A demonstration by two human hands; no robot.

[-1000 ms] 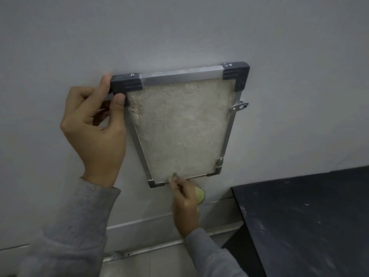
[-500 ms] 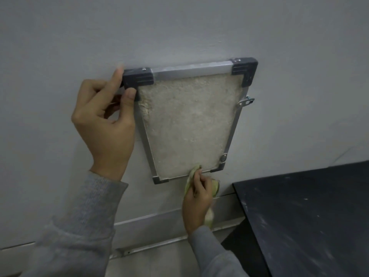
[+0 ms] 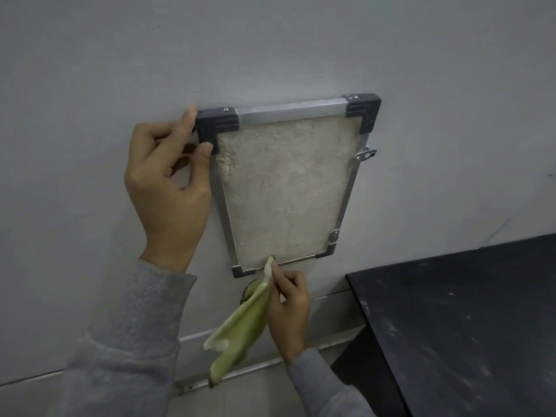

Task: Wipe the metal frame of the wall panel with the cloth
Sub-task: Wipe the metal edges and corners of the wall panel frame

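A wall panel with a rough beige face (image 3: 285, 188) hangs on the grey wall, edged by a thin metal frame (image 3: 290, 111) with dark plastic corner caps. My left hand (image 3: 170, 182) pinches the top left corner cap between thumb and forefinger. My right hand (image 3: 288, 311) grips a pale green cloth (image 3: 240, 329) and presses its top end against the bottom bar of the frame, left of the middle. The rest of the cloth hangs loose below the hand.
A black dusty tabletop (image 3: 469, 320) fills the lower right, its edge close to my right forearm. A small metal latch (image 3: 365, 154) sticks out from the frame's right bar. A metal rail (image 3: 258, 367) runs along the wall base.
The cloth, bunched in my right hand before, has unfolded and now hangs down. My right hand has stayed at the bottom bar. The view has shifted, and the left hand keeps its hold.
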